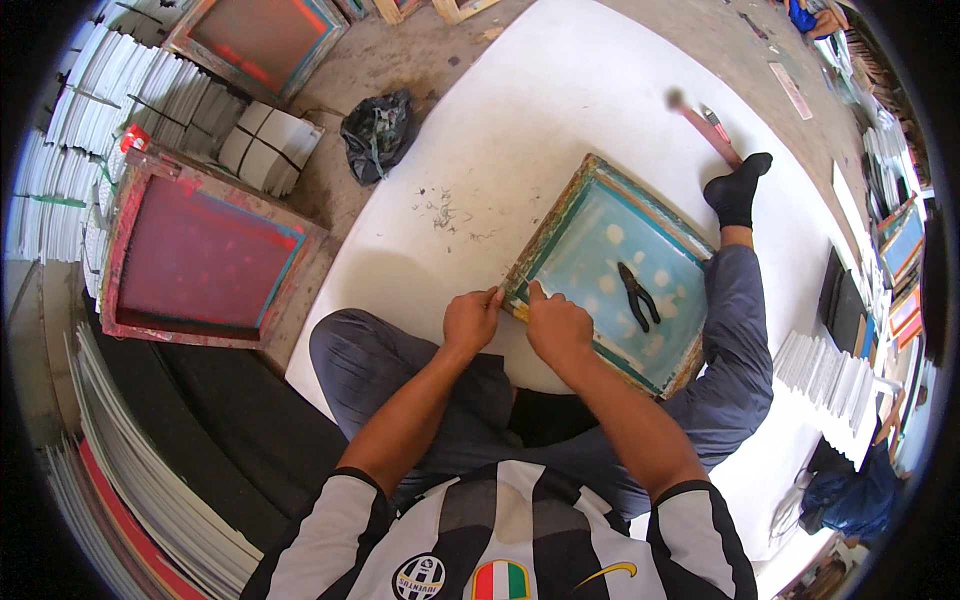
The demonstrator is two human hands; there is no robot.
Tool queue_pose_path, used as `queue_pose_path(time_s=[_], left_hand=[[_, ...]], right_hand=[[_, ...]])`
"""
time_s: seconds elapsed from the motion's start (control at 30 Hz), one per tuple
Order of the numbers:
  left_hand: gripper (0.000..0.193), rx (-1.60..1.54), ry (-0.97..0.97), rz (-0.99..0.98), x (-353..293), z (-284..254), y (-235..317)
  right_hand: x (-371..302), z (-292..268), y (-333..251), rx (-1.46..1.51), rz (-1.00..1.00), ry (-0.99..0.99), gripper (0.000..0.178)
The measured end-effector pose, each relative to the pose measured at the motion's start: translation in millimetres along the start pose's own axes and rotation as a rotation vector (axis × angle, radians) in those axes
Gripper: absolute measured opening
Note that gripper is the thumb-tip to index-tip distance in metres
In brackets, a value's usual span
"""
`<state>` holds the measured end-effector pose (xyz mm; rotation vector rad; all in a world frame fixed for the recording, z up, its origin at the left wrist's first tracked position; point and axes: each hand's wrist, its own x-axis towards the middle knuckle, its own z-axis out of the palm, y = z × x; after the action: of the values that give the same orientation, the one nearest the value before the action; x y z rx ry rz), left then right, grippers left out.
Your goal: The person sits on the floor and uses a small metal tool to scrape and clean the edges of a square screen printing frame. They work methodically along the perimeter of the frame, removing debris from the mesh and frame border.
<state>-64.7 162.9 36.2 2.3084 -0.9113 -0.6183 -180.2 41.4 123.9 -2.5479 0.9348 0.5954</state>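
Note:
A wooden-framed printing screen point(655, 195) with light blue mesh lies tilted in front of me, against my right leg. My left hand point(470, 322) is closed at its near left corner, the fingertips pinched at the outer edge. My right hand point(560, 325) is curled over the same corner, its index finger pressed on the frame; whatever may be under its fingers is hidden. Dark pliers point(637, 297) rest on the mesh, apart from both hands. Small dark scraps point(447, 212) are scattered on the white board point(480, 120) left of the screen.
Near my right foot point(735, 190) lie a wooden-handled tool point(710, 135), its head blurred, and a small red-and-black tool point(716, 122). A black plastic bag point(377, 135) sits beyond the board's left edge. A red-meshed screen point(200, 250) leans at left, near stacked sheets point(150, 90).

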Motion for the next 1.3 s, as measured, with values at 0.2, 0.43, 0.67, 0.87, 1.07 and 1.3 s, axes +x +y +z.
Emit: queue_pose_path(time_s=[0.2,0.43,0.67,0.87,1.07,1.3], left_hand=[[0.038,-0.008,-0.001,-0.015,0.4,-3.3,3.0],[0.040,0.011,-0.044,-0.039,0.3,-8.2,14.5],[0.034,-0.016,0.001,-0.028,-0.7,0.4,7.8],[0.036,-0.004,0.012,-0.058,-7.6,-1.5,5.3],[0.034,-0.077,0.008,-0.039,-8.0,-1.4,6.4],[0.035,-0.047,0.019,-0.010,-8.8,-2.4,3.7]], right_hand=[[0.1,16.4,41.7,0.207,-0.097,0.094,0.045],[45.2,79.7,99.3,0.941,-0.191,0.061,0.039],[36.9,62.1,97.7,1.081,0.011,-0.127,0.036],[-5.5,38.2,58.7,0.492,-0.041,0.247,0.032],[-7.5,36.8,46.6,0.299,-0.025,0.280,0.031],[-16.0,5.4,15.3,0.036,-0.025,0.182,0.036]])
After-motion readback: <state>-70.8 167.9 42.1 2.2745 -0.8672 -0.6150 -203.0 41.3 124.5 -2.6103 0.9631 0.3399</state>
